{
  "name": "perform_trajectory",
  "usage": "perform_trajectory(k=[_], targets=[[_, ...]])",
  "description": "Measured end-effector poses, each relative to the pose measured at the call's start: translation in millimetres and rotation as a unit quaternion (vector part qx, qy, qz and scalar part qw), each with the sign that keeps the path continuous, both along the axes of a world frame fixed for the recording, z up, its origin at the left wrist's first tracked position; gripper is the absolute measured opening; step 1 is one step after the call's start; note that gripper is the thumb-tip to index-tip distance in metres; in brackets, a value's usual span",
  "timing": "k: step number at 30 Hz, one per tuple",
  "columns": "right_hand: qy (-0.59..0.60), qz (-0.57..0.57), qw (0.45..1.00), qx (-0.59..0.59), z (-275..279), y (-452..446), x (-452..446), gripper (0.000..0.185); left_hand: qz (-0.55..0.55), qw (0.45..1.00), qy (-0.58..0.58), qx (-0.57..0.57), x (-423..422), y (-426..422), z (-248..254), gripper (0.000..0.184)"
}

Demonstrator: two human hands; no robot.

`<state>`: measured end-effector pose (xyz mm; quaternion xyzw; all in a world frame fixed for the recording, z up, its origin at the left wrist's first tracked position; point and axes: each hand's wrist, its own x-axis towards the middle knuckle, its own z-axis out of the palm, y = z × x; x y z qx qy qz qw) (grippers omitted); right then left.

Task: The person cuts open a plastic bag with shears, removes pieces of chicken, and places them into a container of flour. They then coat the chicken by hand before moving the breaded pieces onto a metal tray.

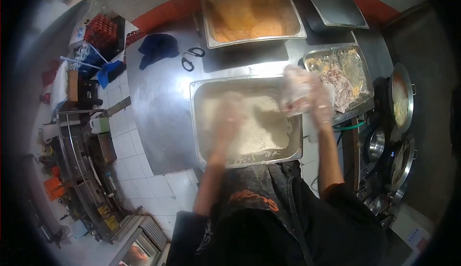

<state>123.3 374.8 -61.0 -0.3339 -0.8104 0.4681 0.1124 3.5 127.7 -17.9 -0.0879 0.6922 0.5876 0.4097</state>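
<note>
A deep metal pan of white flour sits in front of me at the near edge of the steel table. My left hand is over the flour, coated white and smeared by motion, so its fingers cannot be made out. Above the pan's right rim, my right hand grips a floured piece of raw meat, pale with pinkish patches and blurred. Just beyond that hand, a shallow metal tray holds more pale raw meat and yellowish batter residue.
At the back stands a deep pan of orange crumbly coating, with an empty-looking metal pan beside it. Black-handled scissors and a dark cloth lie at the back left. Woks line the right side.
</note>
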Motion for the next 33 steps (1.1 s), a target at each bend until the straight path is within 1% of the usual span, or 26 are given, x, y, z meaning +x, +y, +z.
perform_trajectory(k=[1,2,3,4,6,7,8,9,12,14,15,16,18,19,21,22,23,24,25,26,27,28,29,30,32,33], targets=[[0.024,-0.049,0.996,-0.068,20,17,5,0.050,-0.088,0.982,0.164,-0.026,1,-21,-52,0.047],[0.054,-0.097,0.985,-0.131,34,34,13,0.051,-0.173,0.929,0.322,-0.053,0,-39,-86,0.047],[0.083,-0.149,0.968,-0.183,46,51,21,0.053,-0.169,0.892,0.419,0.002,-3,-51,-94,0.050],[0.097,-0.199,0.951,-0.215,51,69,29,0.055,-0.167,0.893,0.418,0.000,-3,-50,-79,0.050],[0.095,-0.248,0.938,-0.224,47,111,50,0.057,-0.329,0.878,0.327,-0.121,-2,-42,-31,0.054],[-0.130,-0.203,0.969,-0.053,39,137,67,0.063,-0.330,0.878,0.325,-0.120,4,-39,-30,0.054],[-0.342,-0.141,0.921,0.123,40,145,70,0.071,-0.376,0.847,0.353,-0.130,11,-34,-29,0.056],[-0.341,-0.138,0.921,0.125,35,148,71,0.071,-0.417,0.814,0.379,-0.141,18,-27,-29,0.059],[-0.343,-0.203,0.913,0.084,35,120,56,0.086,-0.477,0.763,0.397,-0.181,39,7,-46,0.064],[-0.205,-0.200,0.951,0.120,37,99,49,0.089,-0.493,0.745,0.407,-0.193,46,24,-69,0.067],[-0.161,-0.174,0.970,0.060,66,73,34,0.079,-0.507,0.726,0.416,-0.205,47,29,-75,0.069],[-0.160,-0.186,0.969,0.029,53,76,29,0.060,-0.508,0.725,0.418,-0.205,45,29,-75,0.069],[-0.040,-0.192,0.977,-0.082,73,28,13,0.042,-0.482,0.752,0.419,-0.162,39,23,-75,0.066],[-0.012,-0.128,0.990,-0.066,77,12,9,0.048,-0.485,0.749,0.422,-0.160,37,24,-76,0.066],[-0.011,0.000,0.999,-0.035,79,-7,1,0.053,-0.367,0.889,0.232,-0.149,34,24,-78,0.060],[-0.038,0.066,0.997,-0.023,77,-15,-2,0.052,-0.373,0.886,0.230,-0.149,27,21,-62,0.060],[-0.021,0.076,0.993,-0.082,64,-29,-3,0.051,-0.300,0.950,0.090,0.005,14,19,-31,0.059],[-0.004,0.088,0.986,-0.140,53,-43,-5,0.050,-0.209,0.964,-0.054,0.158,6,16,-15,0.059],[-0.070,0.136,0.980,-0.124,57,-56,-11,0.052,-0.204,0.971,0.012,0.124,6,9,-28,0.060],[-0.135,0.185,0.967,-0.107,60,-66,-18,0.053,-0.203,0.971,0.013,0.123,5,-1,-59,0.060],[-0.134,0.188,0.967,-0.107,58,-73,-22,0.053,-0.197,0.963,0.127,0.135,4,-12,-98,0.057],[-0.104,0.197,0.959,-0.176,52,-80,-24,0.055,-0.187,0.942,0.239,0.144,4,-20,-118,0.056],[-0.074,0.207,0.944,-0.244,45,-84,-26,0.056,-0.183,0.942,0.242,0.143,6,-21,-96,0.056],[-0.073,0.212,0.944,-0.244,28,-86,-25,0.056,-0.143,0.948,0.265,0.106,10,-22,-74,0.053],[0.079,0.155,0.943,-0.284,7,-89,-26,0.057,-0.103,0.950,0.288,0.069,15,-17,-45,0.051],[0.079,0.155,0.943,-0.283,9,-93,-27,0.057,-0.033,0.971,0.206,0.117,17,-13,-39,0.048]])
